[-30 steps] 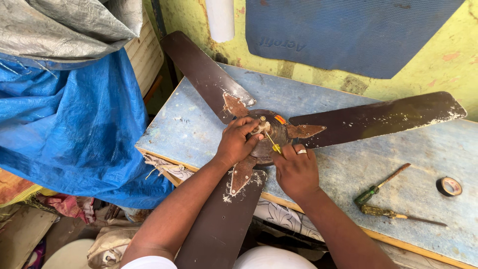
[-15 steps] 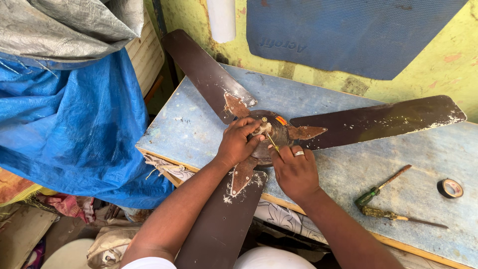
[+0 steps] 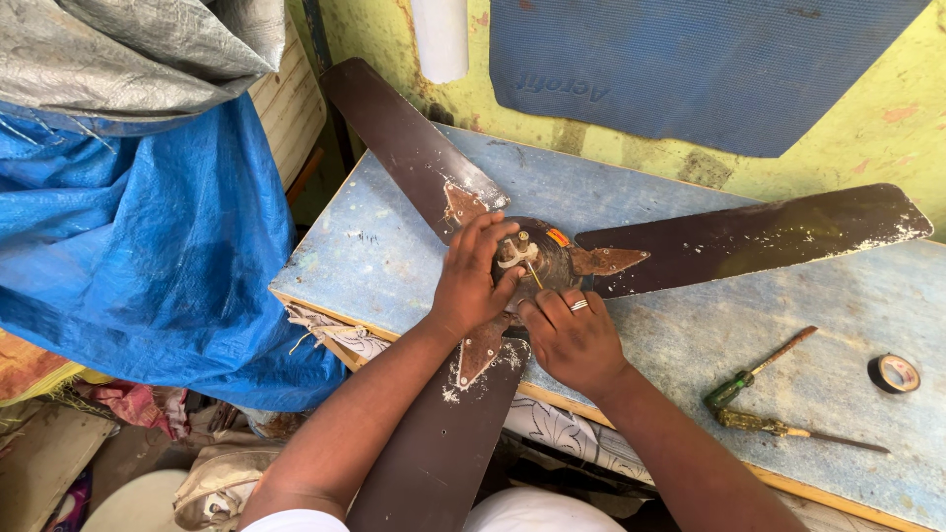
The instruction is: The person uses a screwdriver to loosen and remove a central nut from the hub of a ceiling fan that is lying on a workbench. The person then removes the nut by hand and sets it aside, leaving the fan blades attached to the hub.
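The brown ceiling fan's motor hub (image 3: 545, 258) lies near the front edge of a worn blue tabletop (image 3: 394, 246), its three dark blades (image 3: 749, 236) overhanging the edges. The left hand (image 3: 473, 281) presses flat on the hub, fingers pinching thin wires (image 3: 522, 258); the right hand (image 3: 572, 335) rests just below the hub, loosely curled, grasping nothing visible. Right of the hub lie two screwdrivers (image 3: 759, 394) and a tape roll (image 3: 894, 373) on open tabletop; a yellow wall (image 3: 867, 128) stands behind, a blue tarp (image 3: 148, 256) left.
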